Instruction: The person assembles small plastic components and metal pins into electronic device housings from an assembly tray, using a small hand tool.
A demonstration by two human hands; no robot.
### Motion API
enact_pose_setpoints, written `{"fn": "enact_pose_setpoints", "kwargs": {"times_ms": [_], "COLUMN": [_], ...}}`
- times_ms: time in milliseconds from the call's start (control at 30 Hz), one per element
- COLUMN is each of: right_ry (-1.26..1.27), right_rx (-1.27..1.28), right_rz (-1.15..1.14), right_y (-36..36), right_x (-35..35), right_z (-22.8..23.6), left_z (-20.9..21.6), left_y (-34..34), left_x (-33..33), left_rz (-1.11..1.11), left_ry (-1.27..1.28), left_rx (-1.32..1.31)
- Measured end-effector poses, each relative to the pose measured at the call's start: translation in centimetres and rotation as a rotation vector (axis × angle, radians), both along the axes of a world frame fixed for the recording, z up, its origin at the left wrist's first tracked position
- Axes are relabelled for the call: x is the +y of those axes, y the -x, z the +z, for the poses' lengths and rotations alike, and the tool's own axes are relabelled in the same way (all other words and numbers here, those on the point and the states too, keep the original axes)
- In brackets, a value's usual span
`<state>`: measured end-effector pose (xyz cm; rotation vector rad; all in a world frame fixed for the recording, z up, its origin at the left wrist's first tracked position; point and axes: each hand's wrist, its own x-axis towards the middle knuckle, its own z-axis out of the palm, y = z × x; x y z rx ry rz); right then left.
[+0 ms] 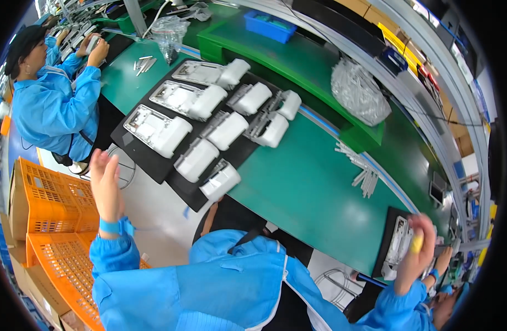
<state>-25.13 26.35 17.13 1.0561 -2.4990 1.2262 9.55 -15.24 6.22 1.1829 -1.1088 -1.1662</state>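
Note:
My left hand (106, 187) is raised at the left above the orange crates, its fingers stretched up and apart, with nothing in it. A blue wrist strap (116, 227) circles that wrist. At the far right my right hand (420, 251), slightly blurred, is held up with loosely bent fingers and a yellow cover (416, 243) on one digit; I see nothing in its grasp. Beside it, a white device housing (397, 248) lies on a small black mat (383, 255). On the larger black mat (133, 144) rest several white housings (159, 131), some with their inner parts showing.
Orange plastic crates (49, 212) stand at the left. Behind the green table (297, 187) runs a green shelf (264, 60) with a blue tray (270, 26) and a clear plastic bag (359, 94). Loose pale strips (366, 176) lie on the table. Co-workers sit at left (54, 110) and right (444, 259).

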Motion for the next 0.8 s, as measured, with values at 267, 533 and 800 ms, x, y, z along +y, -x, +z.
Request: {"fn": "enact_pose_setpoints", "kwargs": {"times_ms": [267,533,800], "right_ry": [-0.295,-1.130,-1.140], "right_rx": [-0.254,0.287,0.054], "right_rz": [0.905,0.701,0.556], "right_y": [1.8,3.5,4.7], "right_x": [-46.4,-55.7,-57.9], "right_z": [-3.4,-7.9,-7.8], "left_z": [-7.4,-4.6,-3.9], "left_y": [-2.7,-0.7,-0.5], "left_x": [-6.4,-4.5,-5.5], "left_rz": [-0.216,-0.375,-0.341], "left_ry": [-0.518,-0.444,-0.432], "left_rx": [0.418,0.362,0.389]}}
